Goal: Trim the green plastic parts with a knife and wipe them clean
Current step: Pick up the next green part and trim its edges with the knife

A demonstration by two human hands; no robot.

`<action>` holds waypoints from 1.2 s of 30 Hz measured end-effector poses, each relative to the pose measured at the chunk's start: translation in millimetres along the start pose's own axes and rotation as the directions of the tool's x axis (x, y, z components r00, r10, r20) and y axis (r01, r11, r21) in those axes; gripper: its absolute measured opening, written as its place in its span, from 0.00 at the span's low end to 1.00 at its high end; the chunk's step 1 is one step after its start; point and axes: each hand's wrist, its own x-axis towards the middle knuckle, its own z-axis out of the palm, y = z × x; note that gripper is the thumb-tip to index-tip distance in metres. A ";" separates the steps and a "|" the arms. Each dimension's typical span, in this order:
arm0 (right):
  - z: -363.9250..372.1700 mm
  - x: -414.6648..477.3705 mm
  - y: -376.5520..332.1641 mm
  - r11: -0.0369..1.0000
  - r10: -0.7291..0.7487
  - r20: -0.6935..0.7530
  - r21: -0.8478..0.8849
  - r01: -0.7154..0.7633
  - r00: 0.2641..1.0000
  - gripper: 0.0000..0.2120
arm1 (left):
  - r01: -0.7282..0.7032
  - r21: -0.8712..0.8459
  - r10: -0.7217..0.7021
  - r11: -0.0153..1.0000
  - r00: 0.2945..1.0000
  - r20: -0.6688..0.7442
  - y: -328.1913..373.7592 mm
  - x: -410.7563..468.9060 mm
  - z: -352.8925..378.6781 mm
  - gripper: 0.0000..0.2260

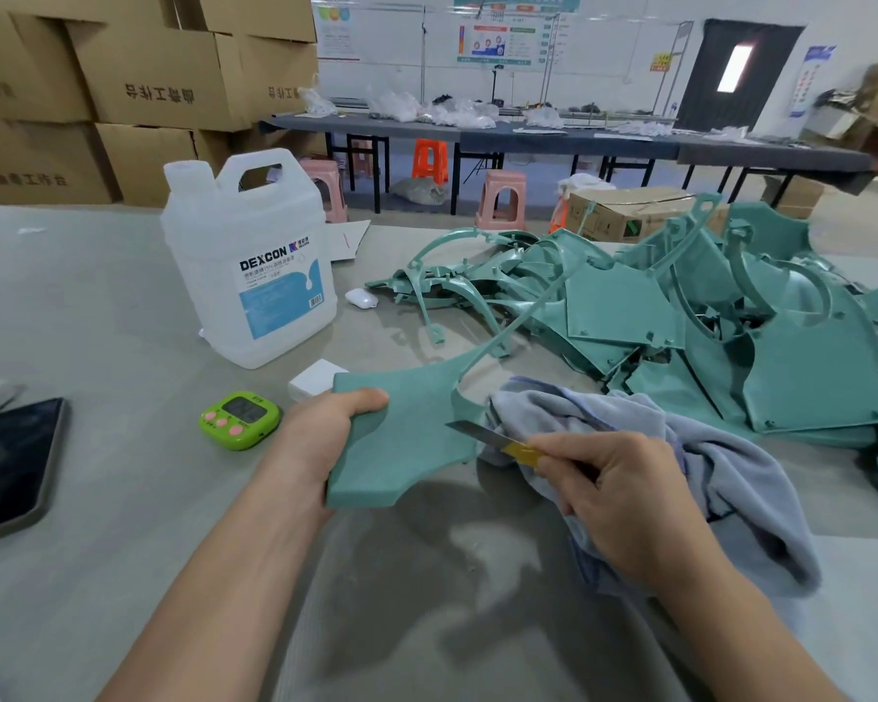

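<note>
The left hand [325, 428] grips the green part [401, 438] at its 9 o'clock edge, thumb curled over the top face. The remaining fingers are hidden beneath the panel. The part is held just above the table [123, 499], at centre frame. Its thin arm runs off toward 1 o'clock, to the pile of green parts [731, 316].

The right hand [624, 494] pinches the knife [482, 437] by its yellow body. The knife's long axis runs from 4 o'clock at the grip to 10 o'clock at the tip. The blade meets the part's 3 o'clock edge, at the concave notch.

Judgement: the trimming stroke depends on this blade-to-edge relation. The right hand is nearer to the work edge and the left only steadies.

The cloth [655, 448] lies under and behind the right hand; whether that hand also holds it cannot be told. Most of the knife handle is covered. No burr can be made out on the edge.
</note>
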 end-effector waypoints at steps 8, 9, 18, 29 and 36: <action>1.6 0.7 1.9 1.000 0.005 0.018 -0.015 -0.005 1.000 0.18 | -0.030 0.008 0.030 1.000 0.999 -0.021 0.7 2.4 -0.7 0.06; 1.4 0.3 1.3 1.000 0.010 0.034 -0.016 -0.010 0.999 0.15 | -0.031 0.007 0.031 0.999 0.999 -0.025 0.8 2.4 -1.5 0.05; 0.0 1.9 5.9 0.999 0.042 0.090 0.000 -0.043 0.995 0.17 | -0.030 0.009 0.031 0.999 0.999 -0.040 0.2 0.0 0.1 0.05; 1.3 0.5 3.0 0.996 0.067 0.009 0.062 -0.068 0.998 0.17 | -0.008 -0.087 0.003 0.996 0.998 -0.060 -0.7 0.0 2.3 0.09; 18.1 -3.3 -4.3 0.995 0.079 -0.142 0.077 -0.069 0.987 0.11 | 0.006 -0.349 0.004 0.937 1.000 0.026 -1.6 -6.1 15.7 0.07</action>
